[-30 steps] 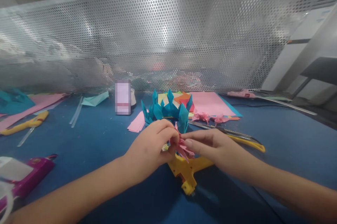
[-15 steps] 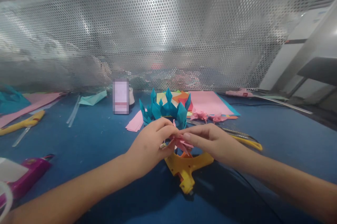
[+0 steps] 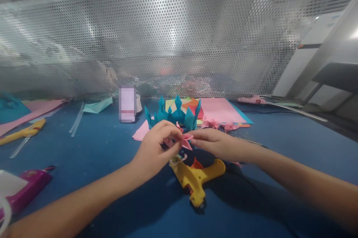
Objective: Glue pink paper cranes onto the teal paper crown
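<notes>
A pink folded paper flower (image 3: 187,142) is pinched between the thumb and fingers of my left hand (image 3: 159,143). My right hand (image 3: 219,144) meets it from the other side, its closed fingertips at the edge of a petal. Just below lies a yellow hot glue gun (image 3: 197,178) with an orange trigger, on its side on the blue table. Right behind the flower stands a blue folded-paper crown (image 3: 178,110) with pointed tips, its lower front hidden by my hands.
Pink paper sheets (image 3: 216,109) and crumpled pink paper flowers (image 3: 211,123) lie behind my right hand. A phone (image 3: 128,104) stands upright at the back. Leftward are glue sticks (image 3: 77,119), another yellow glue gun (image 3: 24,133) and a purple device (image 3: 29,186).
Both hands have risen slightly away from the glue gun, carrying the flower and uncovering more of the gun. The flower has turned, and my right fingers have straightened somewhat.
</notes>
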A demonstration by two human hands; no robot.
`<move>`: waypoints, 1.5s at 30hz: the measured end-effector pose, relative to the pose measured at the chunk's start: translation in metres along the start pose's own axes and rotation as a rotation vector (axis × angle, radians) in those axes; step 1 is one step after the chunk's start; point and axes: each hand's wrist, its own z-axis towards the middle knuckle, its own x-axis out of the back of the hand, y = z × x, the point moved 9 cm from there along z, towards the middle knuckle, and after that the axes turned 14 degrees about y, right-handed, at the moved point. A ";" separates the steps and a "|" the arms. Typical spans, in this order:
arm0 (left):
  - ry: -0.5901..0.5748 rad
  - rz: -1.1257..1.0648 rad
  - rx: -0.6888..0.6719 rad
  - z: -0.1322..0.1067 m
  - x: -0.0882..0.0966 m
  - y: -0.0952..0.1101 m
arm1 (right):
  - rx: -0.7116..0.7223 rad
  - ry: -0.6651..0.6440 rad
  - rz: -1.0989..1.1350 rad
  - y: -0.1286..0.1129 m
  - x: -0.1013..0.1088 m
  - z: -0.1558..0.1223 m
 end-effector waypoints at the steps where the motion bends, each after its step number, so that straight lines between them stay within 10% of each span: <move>1: 0.000 -0.016 0.052 0.001 0.000 -0.006 | 0.013 -0.012 -0.019 0.000 -0.002 0.004; 9: -0.033 -0.472 0.579 -0.011 -0.015 -0.063 | 0.102 0.055 -0.119 -0.001 -0.002 0.016; 14: 0.000 -0.731 0.760 -0.017 -0.023 -0.080 | 0.105 -0.185 -0.270 -0.013 -0.011 -0.024; 22: 0.122 -0.994 0.892 -0.013 -0.027 -0.092 | 0.103 -0.278 -0.352 0.008 -0.020 -0.042; 29: 0.176 -1.031 0.958 -0.021 -0.025 -0.101 | 0.081 -0.103 -0.433 0.020 -0.011 -0.044; 37: 0.040 -1.096 1.026 -0.031 -0.039 -0.096 | -0.077 0.102 0.018 0.041 0.026 -0.058; 45: -0.221 -1.085 1.130 -0.046 -0.062 -0.085 | -0.345 0.026 0.514 0.057 0.001 -0.069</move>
